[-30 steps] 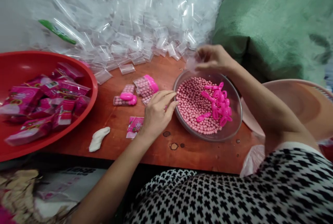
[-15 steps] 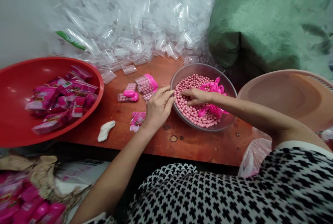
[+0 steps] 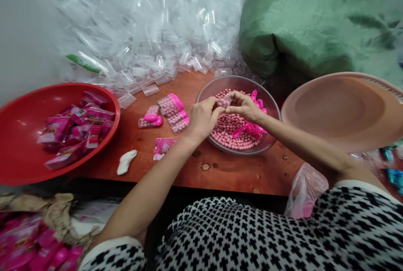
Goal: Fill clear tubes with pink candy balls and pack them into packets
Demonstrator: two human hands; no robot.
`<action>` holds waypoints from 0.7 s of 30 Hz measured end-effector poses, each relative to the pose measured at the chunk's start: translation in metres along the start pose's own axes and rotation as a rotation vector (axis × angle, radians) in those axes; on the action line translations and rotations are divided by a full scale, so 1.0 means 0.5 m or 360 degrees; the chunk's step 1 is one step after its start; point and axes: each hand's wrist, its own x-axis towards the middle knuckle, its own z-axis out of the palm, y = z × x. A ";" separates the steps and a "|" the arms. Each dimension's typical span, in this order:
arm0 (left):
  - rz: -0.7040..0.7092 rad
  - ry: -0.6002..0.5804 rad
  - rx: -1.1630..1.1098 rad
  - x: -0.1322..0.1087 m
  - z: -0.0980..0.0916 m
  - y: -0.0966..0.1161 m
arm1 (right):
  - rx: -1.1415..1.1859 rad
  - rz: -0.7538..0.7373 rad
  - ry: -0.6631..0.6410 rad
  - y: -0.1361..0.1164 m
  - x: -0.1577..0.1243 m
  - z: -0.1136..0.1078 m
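Above a grey bowl [image 3: 273,115], my left hand [image 3: 203,116] and my right hand [image 3: 244,107] come together with fingers pinched on a small clear plastic tube [image 3: 224,102] that has pink beads in it. My fingers cover its ends. Loose pink beads [image 3: 231,140] fill much of the bowl, and bright pink caps with loops [image 3: 247,130] lie on top of them. To the left of my left hand, several bead-filled tubes with pink caps [image 3: 171,105] rest on the table. Closer to me lie small printed pink packets [image 3: 162,147], partly behind my left forearm.
A red basin [image 3: 19,136] of wrapped pink packs stands left, a brownish basin [image 3: 333,113] right. Clear tubes [image 3: 151,23] are heaped behind, beside a green sack [image 3: 302,23]. A white crumpled piece [image 3: 126,162] and a clear bag [image 3: 305,191] lie nearer the table's front edge.
My right hand has come up out of the beads and met my left hand over the bowl. A bead-filled tube now shows between them. The view has shifted slightly.
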 end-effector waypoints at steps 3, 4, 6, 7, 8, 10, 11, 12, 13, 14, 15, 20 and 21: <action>-0.0107 -0.0038 -0.0192 0.019 0.001 -0.002 | -0.0224 -0.0018 0.0032 0.007 -0.002 -0.015; -0.0119 -0.0052 -0.0224 0.024 0.001 -0.006 | -0.0357 -0.0073 0.0034 0.004 -0.003 -0.022; -0.0113 -0.0105 -0.0288 0.034 0.004 -0.016 | -0.0655 -0.0254 0.0028 -0.009 -0.004 -0.035; -0.0100 -0.0150 -0.0349 0.040 0.008 -0.022 | -0.0794 -0.0352 0.0009 -0.020 -0.005 -0.041; -0.0084 -0.0200 -0.0434 0.045 0.013 -0.028 | -0.0916 -0.0440 -0.0032 -0.031 -0.006 -0.047; -0.0051 -0.0293 -0.0662 0.057 0.028 -0.040 | -0.1126 -0.0570 -0.0182 -0.055 -0.008 -0.057; -0.0041 -0.0324 -0.0779 0.063 0.037 -0.046 | -0.1226 -0.0627 -0.0253 -0.065 -0.008 -0.060; -0.0040 -0.0341 -0.0883 0.068 0.046 -0.050 | -0.1321 -0.0680 -0.0295 -0.074 -0.008 -0.063; -0.0045 -0.0342 -0.0972 0.071 0.054 -0.054 | -0.1403 -0.0720 -0.0295 -0.080 -0.008 -0.066; -0.0051 -0.0330 -0.1042 0.074 0.061 -0.057 | -0.1469 -0.0738 -0.0262 -0.084 -0.008 -0.068; -0.0051 -0.0312 -0.1083 0.075 0.065 -0.059 | -0.1520 -0.0729 -0.0222 -0.087 -0.008 -0.069; 0.0013 -0.0260 -0.0926 0.066 0.066 -0.057 | -0.1695 -0.0622 -0.0307 -0.093 -0.010 -0.070; 0.0015 -0.0263 -0.0923 0.064 0.064 -0.056 | -0.1716 -0.0639 -0.0321 -0.093 -0.011 -0.068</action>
